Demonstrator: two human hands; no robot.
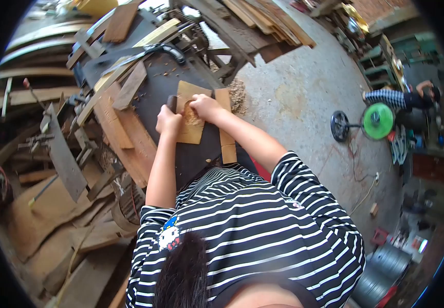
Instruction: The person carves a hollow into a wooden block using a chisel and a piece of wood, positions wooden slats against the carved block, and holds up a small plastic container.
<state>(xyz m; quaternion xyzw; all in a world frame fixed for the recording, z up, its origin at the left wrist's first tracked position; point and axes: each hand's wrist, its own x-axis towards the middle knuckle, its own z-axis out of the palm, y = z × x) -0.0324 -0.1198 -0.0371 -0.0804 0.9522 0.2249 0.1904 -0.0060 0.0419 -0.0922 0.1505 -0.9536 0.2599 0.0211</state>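
Observation:
A light wooden board (pixel 190 137) lies on the dark workbench top in front of me. Pale wood shavings or a rough carved patch (pixel 193 119) show at its middle. My left hand (pixel 169 122) is closed around a tool with a dark handle (pixel 172 102), at the board's left edge; the tool's working end is hidden. My right hand (pixel 206 108) rests on the board's right side, its fingers curled and pressed together beside the shavings. Whatever those fingers grip is too small to make out. Right of the board lies a narrow wooden strip (pixel 224 120).
On the bench's left lie wooden planks (pixel 129 136); a saw with a dark handle (pixel 173 53) lies at the back. Stacked boards (pixel 263 23) stand beyond. A shavings pile (pixel 238 95) lies on the floor. At right are a green fan (pixel 377 121) and another person (pixel 412 98).

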